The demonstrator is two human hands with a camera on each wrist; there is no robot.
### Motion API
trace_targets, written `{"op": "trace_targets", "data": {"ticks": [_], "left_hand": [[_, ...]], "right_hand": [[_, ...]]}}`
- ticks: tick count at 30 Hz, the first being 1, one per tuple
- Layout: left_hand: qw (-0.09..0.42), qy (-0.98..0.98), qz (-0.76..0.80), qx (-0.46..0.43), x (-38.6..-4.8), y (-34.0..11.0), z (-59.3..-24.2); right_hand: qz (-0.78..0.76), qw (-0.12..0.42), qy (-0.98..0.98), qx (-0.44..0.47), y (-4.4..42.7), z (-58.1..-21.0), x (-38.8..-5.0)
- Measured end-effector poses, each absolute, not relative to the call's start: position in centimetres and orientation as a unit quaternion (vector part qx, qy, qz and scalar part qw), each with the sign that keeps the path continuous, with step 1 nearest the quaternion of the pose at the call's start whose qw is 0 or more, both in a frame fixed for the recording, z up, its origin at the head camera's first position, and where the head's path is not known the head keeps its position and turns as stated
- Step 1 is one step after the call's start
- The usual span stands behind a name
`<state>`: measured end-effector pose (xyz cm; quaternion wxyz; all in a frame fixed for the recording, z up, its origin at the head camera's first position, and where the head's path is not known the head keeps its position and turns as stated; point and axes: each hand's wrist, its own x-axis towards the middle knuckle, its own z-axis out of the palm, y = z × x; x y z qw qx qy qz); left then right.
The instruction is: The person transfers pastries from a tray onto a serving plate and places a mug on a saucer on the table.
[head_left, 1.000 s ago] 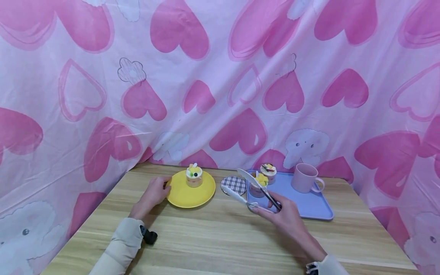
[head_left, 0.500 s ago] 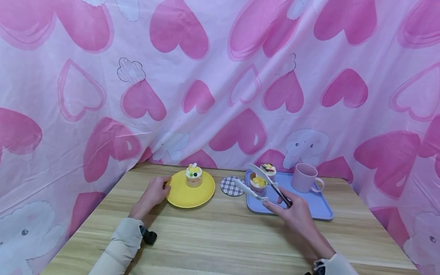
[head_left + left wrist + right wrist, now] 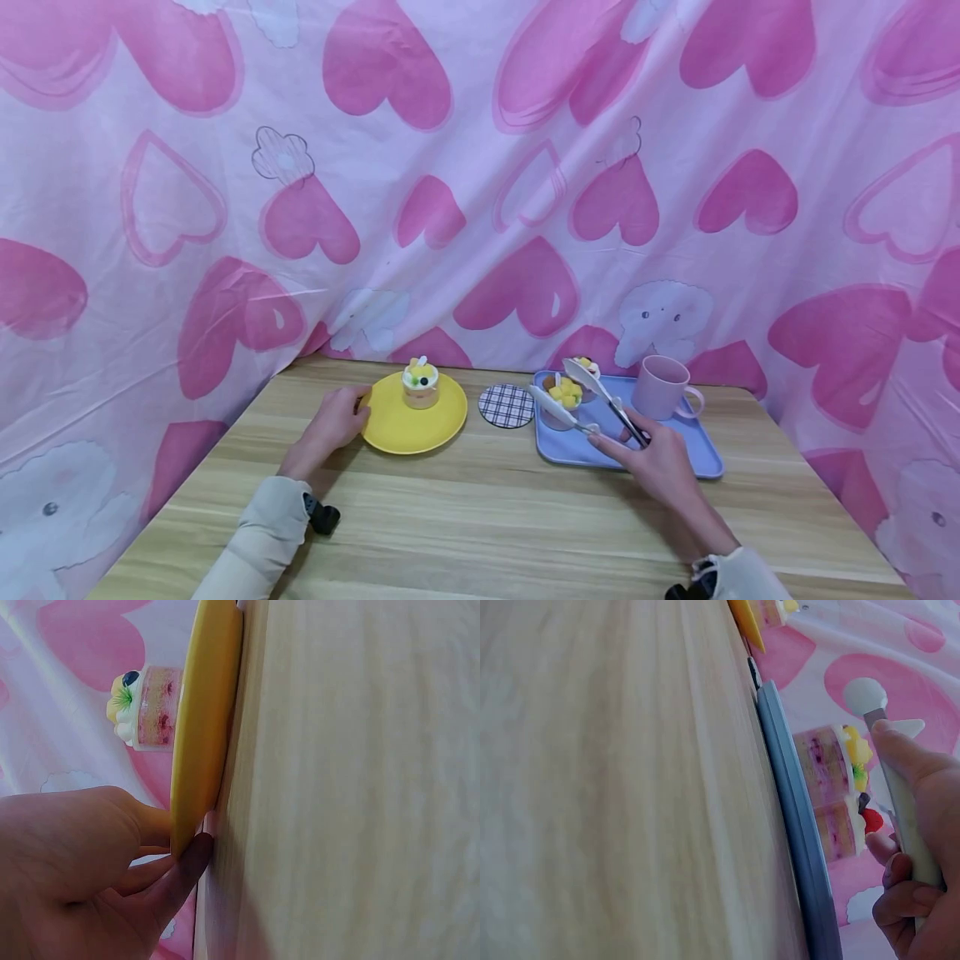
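Observation:
My left hand [image 3: 330, 429] pinches the left rim of a yellow plate [image 3: 390, 429], with fingers above and below the edge in the left wrist view. On that plate stands a small dessert cup [image 3: 421, 392] topped with cream and fruit. A pair of tongs [image 3: 557, 408] with pale tips is held in my right hand [image 3: 663, 467]. Their spread arms lie over a yellow-fruit dessert cup [image 3: 566, 393] on the blue tray [image 3: 585, 454]; whether they touch it I cannot tell. Another dessert cup [image 3: 836, 832] with a red topping stands behind it, partly hidden by the tongs.
A pink mug [image 3: 658, 387] stands on the tray's right part, handle to the right. Between plate and tray lies a round checked coaster [image 3: 506, 407]. Bare wood tabletop [image 3: 465, 525] stretches in front. A pink heart-print cloth [image 3: 517, 283] hangs behind the table.
My right hand has moved the tongs to the right, from over the coaster and tray edge to over the yellow-fruit dessert cup. The left hand still holds the plate rim.

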<state>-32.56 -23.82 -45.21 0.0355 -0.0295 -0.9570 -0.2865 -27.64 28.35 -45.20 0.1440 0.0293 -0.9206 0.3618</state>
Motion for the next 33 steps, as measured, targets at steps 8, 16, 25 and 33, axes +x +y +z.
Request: {"op": "trace_targets", "data": {"ticks": [8, 16, 25, 33], "left_hand": [[0.046, -0.956, -0.288, -0.04, -32.6, -23.7, -45.2], [0.036, -0.957, -0.285, -0.044, -32.4, -23.9, -44.7], [0.018, -0.957, -0.289, -0.034, -32.1, -24.1, -44.2], [0.016, -0.953, -0.301, -0.029, -32.2, -24.1, -44.0]], "right_hand": [[0.356, 0.115, -0.927, 0.016, 29.0, -45.1, -27.7], [0.364, 0.068, -0.929, -0.008, 29.3, -45.2, -28.0], [0.359, 0.046, -0.932, -0.018, 29.3, -45.6, -28.2], [0.354, 0.042, -0.934, -0.031, 29.4, -45.4, -28.2]]}}
